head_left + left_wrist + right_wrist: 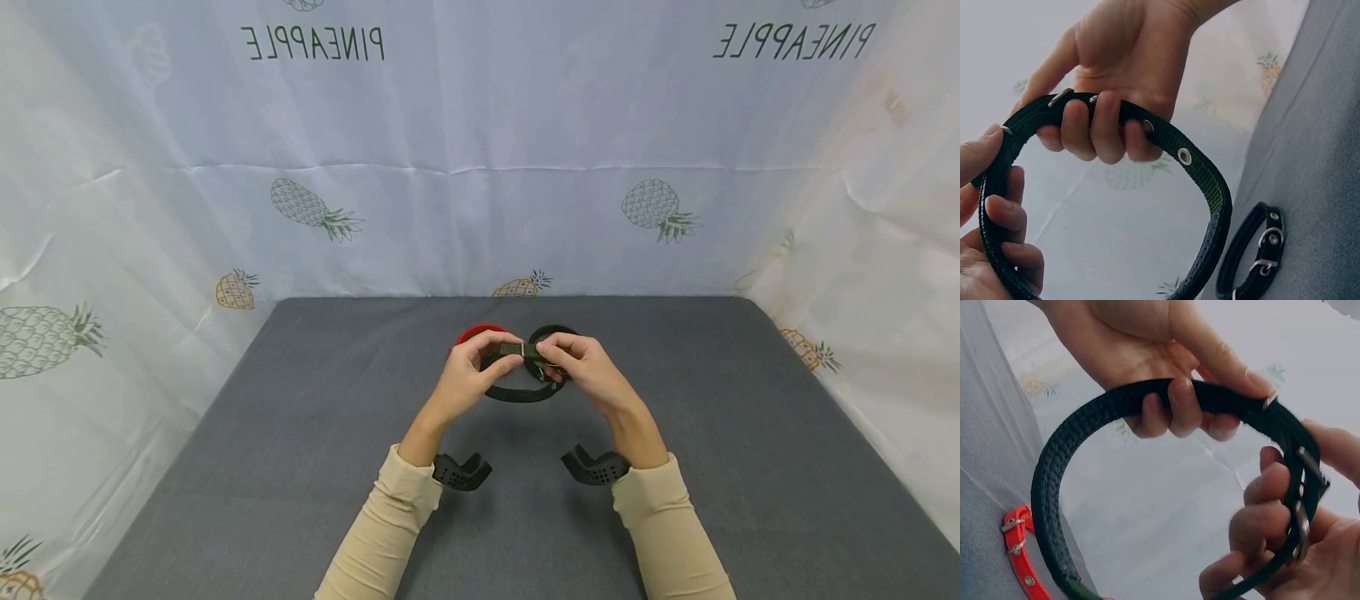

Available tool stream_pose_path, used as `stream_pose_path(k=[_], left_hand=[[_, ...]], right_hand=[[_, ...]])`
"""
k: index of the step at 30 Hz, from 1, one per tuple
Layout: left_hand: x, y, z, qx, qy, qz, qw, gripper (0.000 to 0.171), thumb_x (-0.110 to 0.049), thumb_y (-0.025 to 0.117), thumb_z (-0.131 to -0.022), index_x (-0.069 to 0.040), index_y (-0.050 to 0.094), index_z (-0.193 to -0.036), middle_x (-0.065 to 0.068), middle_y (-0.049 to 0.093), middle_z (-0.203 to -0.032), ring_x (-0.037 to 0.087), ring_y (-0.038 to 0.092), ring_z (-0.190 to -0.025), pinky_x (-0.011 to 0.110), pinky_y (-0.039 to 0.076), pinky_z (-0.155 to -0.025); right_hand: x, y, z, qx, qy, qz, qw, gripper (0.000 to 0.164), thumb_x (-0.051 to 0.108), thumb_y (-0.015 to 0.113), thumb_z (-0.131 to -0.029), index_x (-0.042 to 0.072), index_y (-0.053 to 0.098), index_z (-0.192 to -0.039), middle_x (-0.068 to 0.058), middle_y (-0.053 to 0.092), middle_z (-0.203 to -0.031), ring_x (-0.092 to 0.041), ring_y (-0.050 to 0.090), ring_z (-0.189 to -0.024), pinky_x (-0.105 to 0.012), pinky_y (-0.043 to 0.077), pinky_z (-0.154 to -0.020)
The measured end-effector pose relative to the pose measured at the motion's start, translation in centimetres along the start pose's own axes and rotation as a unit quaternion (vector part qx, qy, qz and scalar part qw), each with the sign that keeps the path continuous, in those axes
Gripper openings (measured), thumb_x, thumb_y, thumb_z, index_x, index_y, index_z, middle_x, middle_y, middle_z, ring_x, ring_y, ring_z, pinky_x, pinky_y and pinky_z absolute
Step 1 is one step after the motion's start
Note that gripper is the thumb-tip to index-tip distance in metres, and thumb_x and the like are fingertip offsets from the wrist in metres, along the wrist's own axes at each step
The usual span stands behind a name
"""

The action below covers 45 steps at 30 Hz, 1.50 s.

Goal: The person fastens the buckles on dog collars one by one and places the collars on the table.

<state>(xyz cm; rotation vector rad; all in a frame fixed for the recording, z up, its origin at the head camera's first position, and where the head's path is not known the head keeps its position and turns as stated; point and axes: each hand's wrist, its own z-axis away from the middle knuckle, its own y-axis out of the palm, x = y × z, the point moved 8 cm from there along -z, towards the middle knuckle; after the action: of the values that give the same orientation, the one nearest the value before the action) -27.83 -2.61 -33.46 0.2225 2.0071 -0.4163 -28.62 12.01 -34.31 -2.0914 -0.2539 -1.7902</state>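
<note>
Both hands hold up a large dark collar [522,395], pulled round into a loop above the table. My left hand [474,364] pinches one side of it between thumb and fingers, thumb tip right at a small metal loop [1270,400]. With curled fingers, my right hand [592,369] grips the other side around the metal buckle [1312,469]. A metal-rimmed eyelet [1185,156] shows along the strap, and green webbing lines part of its inside. Behind the left hand lies a red collar [1027,575]; a smaller black collar [1259,247] with metal fittings lies behind the right.
A grey cloth covers the table [300,433]. White curtains [465,125] printed with pineapples stand behind it and at both sides. Black wrist mounts [462,472] stick inward from both forearms.
</note>
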Motion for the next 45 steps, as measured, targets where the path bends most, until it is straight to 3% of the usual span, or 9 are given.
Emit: stream_pose_path(k=[6,11,22,26,34,38,45], left_hand=[[-0.4,-0.5,0.0,-0.028,0.023,0.006,0.9993,0.024,-0.001,0.063,-0.091,0.003,0.062,-0.115,0.023,0.06,-0.1,0.005,0.053,-0.082,0.018,0.045,-0.072],[-0.4,-0.9,0.0,-0.041,0.022,0.005,0.9989,0.026,-0.006,0.062,-0.093,0.003,0.06,-0.117,0.024,0.06,-0.102,0.006,0.054,-0.082,0.02,0.046,-0.07],[0.2,-1.8,-0.2,-0.08,0.008,0.018,0.9966,0.028,-0.005,0.062,-0.092,0.004,0.06,-0.118,0.026,0.061,-0.105,0.005,0.058,-0.084,0.022,0.047,-0.072],[0.2,-1.9,-0.2,-0.081,0.004,0.026,0.9964,0.029,-0.006,0.063,-0.092,0.005,0.059,-0.118,0.025,0.061,-0.103,0.004,0.059,-0.085,0.018,0.048,-0.074],[0.4,-1.9,-0.1,-0.066,-0.012,0.033,0.9972,0.03,-0.009,0.062,-0.094,0.004,0.059,-0.12,0.017,0.061,-0.102,0.0,0.058,-0.085,0.016,0.048,-0.075],[0.6,-2.0,-0.1,-0.051,-0.021,0.031,0.998,0.031,-0.011,0.061,-0.095,0.002,0.058,-0.122,0.02,0.061,-0.106,-0.001,0.059,-0.087,0.017,0.049,-0.076],[0.8,-2.8,0.0,-0.051,-0.03,0.011,0.9982,0.033,-0.012,0.057,-0.097,0.002,0.057,-0.126,0.023,0.058,-0.127,-0.003,0.058,-0.104,0.018,0.048,-0.095]], right_hand=[[-0.6,-0.5,0.0,-0.001,0.02,-0.011,1.0,0.034,0.038,0.041,-0.103,0.02,0.065,-0.088,0.007,0.059,-0.077,-0.014,0.055,-0.078,-0.031,0.046,-0.08],[-1.1,-0.8,-0.1,0.016,0.029,-0.028,0.999,0.038,0.044,0.038,-0.103,0.02,0.065,-0.091,0.01,0.064,-0.084,-0.008,0.059,-0.084,-0.03,0.045,-0.087],[-1.2,-0.9,-0.1,0.028,0.025,-0.037,0.999,0.025,0.029,0.043,-0.104,0.015,0.062,-0.096,0.006,0.061,-0.085,-0.01,0.058,-0.082,-0.032,0.045,-0.089],[-1.2,-0.9,-0.2,0.027,0.023,-0.045,0.998,0.023,0.025,0.044,-0.103,0.009,0.059,-0.095,0.004,0.058,-0.085,-0.011,0.056,-0.081,-0.034,0.044,-0.089],[-1.0,-0.9,-0.2,0.034,0.013,-0.06,0.998,0.021,0.021,0.043,-0.103,0.016,0.061,-0.093,0.005,0.056,-0.085,-0.01,0.054,-0.08,-0.03,0.044,-0.083],[-0.8,-0.8,-0.2,0.038,0.006,-0.067,0.997,0.019,0.022,0.043,-0.104,0.015,0.06,-0.096,0.006,0.056,-0.085,-0.01,0.053,-0.081,-0.027,0.043,-0.082],[-0.5,-1.2,0.1,0.032,-0.014,-0.067,0.997,0.019,0.021,0.042,-0.104,0.018,0.06,-0.098,0.005,0.055,-0.086,-0.01,0.052,-0.081,-0.025,0.044,-0.08]])
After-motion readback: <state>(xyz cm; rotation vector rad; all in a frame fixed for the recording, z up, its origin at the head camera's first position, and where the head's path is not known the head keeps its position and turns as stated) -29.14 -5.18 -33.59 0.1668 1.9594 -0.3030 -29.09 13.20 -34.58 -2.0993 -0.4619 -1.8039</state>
